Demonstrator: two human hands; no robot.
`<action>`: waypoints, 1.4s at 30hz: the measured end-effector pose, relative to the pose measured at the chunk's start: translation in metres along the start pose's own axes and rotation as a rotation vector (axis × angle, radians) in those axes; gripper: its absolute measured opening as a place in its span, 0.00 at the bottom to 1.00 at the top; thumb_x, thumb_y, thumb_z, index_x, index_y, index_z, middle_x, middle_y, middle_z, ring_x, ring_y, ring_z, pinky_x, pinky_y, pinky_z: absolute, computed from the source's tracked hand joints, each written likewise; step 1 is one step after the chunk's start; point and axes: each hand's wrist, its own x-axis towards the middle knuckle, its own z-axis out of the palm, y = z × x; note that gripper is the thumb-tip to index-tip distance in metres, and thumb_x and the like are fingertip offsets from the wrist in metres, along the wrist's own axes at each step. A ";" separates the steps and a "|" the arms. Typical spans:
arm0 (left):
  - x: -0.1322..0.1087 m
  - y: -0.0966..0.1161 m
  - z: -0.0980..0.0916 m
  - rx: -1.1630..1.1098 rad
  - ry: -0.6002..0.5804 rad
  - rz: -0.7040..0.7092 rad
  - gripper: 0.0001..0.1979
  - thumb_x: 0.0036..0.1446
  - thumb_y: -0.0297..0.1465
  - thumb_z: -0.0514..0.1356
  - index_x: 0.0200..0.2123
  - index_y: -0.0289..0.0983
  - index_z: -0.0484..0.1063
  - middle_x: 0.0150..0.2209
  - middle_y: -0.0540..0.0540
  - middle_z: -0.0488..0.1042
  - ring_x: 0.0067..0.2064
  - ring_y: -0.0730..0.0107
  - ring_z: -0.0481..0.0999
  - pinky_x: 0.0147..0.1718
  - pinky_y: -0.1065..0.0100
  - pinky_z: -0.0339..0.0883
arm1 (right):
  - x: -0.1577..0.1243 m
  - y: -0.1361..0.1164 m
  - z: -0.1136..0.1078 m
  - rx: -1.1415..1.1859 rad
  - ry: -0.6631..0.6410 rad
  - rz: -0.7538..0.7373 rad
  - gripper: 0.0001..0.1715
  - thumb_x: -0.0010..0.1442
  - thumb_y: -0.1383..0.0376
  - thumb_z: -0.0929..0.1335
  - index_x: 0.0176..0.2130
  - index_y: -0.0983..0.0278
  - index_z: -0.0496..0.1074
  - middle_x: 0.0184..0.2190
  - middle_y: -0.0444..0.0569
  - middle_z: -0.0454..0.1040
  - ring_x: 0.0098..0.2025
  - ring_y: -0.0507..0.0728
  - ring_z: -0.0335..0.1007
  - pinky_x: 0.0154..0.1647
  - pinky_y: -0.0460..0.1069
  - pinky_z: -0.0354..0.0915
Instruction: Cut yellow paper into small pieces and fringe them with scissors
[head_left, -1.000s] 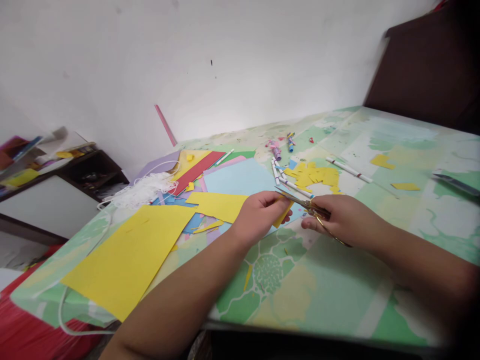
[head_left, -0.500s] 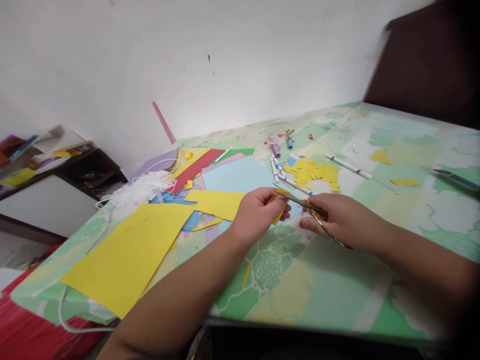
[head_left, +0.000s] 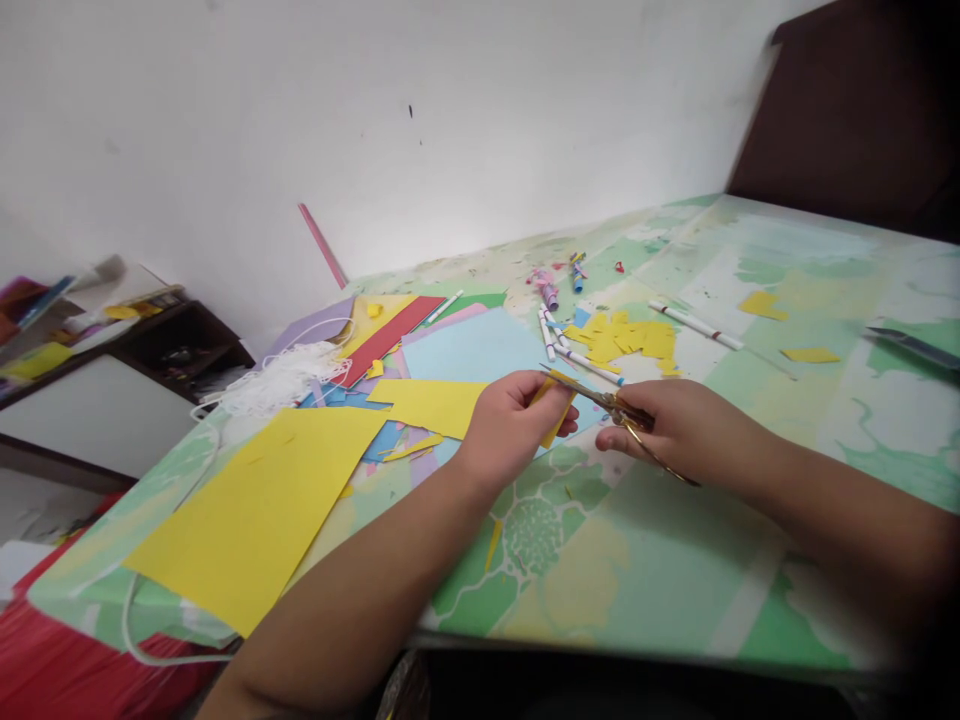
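Between the fingers of my left hand [head_left: 510,425] is a small piece of yellow paper [head_left: 552,422], partly hidden by the fingers. My right hand [head_left: 682,435] grips a pair of gold-handled scissors [head_left: 604,400], whose blades point left across the top of that piece. Left of my left hand lies a cut yellow sheet [head_left: 439,405], and nearer the front left a larger yellow sheet [head_left: 259,510]. Beyond my hands a heap of yellow paper bits [head_left: 626,340] rests beside several white markers [head_left: 589,365]. A light blue sheet [head_left: 476,345] lies behind my left hand.
White string [head_left: 281,380] is tangled on the left, near a red strip [head_left: 394,340]. A dark-bladed tool [head_left: 915,348] lies at the right. Two small decorated paper rolls [head_left: 550,295] stand toward the wall. Loose yellow pieces [head_left: 810,355] lie right of a marker. A low cabinet [head_left: 97,400] stands left.
The view has shifted very slightly. Both hands keep nearly the same place, and the scissors' handles sit a little closer to the blades' line at the yellow paper.
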 end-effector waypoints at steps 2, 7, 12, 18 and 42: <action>0.000 0.000 0.000 -0.011 -0.009 0.004 0.10 0.49 0.36 0.58 0.23 0.34 0.69 0.20 0.51 0.70 0.23 0.77 0.69 0.22 0.74 0.60 | 0.000 0.000 -0.001 -0.002 0.001 0.007 0.26 0.51 0.45 0.62 0.19 0.61 0.53 0.16 0.41 0.58 0.20 0.51 0.53 0.21 0.46 0.46; 0.001 0.000 0.001 -0.054 -0.010 -0.019 0.09 0.49 0.35 0.58 0.24 0.34 0.69 0.20 0.51 0.70 0.23 0.77 0.70 0.23 0.73 0.61 | 0.002 0.000 -0.002 -0.015 -0.006 0.031 0.26 0.50 0.46 0.63 0.18 0.61 0.52 0.16 0.41 0.59 0.20 0.51 0.53 0.20 0.46 0.47; -0.001 0.001 0.001 -0.060 -0.031 -0.019 0.09 0.50 0.34 0.58 0.24 0.34 0.69 0.21 0.51 0.71 0.24 0.77 0.71 0.25 0.73 0.63 | 0.002 0.002 -0.001 -0.006 0.008 0.034 0.26 0.50 0.45 0.62 0.18 0.61 0.53 0.15 0.41 0.59 0.20 0.51 0.54 0.20 0.46 0.47; 0.000 0.002 0.002 -0.083 0.014 -0.049 0.08 0.50 0.33 0.58 0.25 0.34 0.69 0.21 0.51 0.71 0.23 0.78 0.71 0.25 0.74 0.64 | 0.002 0.009 0.003 0.034 0.026 0.011 0.26 0.51 0.43 0.61 0.21 0.61 0.55 0.17 0.41 0.59 0.21 0.51 0.55 0.21 0.46 0.49; 0.000 -0.004 0.001 -0.065 0.013 0.017 0.09 0.48 0.35 0.60 0.24 0.34 0.70 0.20 0.51 0.72 0.23 0.76 0.72 0.25 0.72 0.64 | 0.000 -0.001 -0.006 0.002 0.003 0.026 0.27 0.47 0.43 0.63 0.18 0.61 0.53 0.15 0.41 0.56 0.19 0.50 0.51 0.19 0.45 0.47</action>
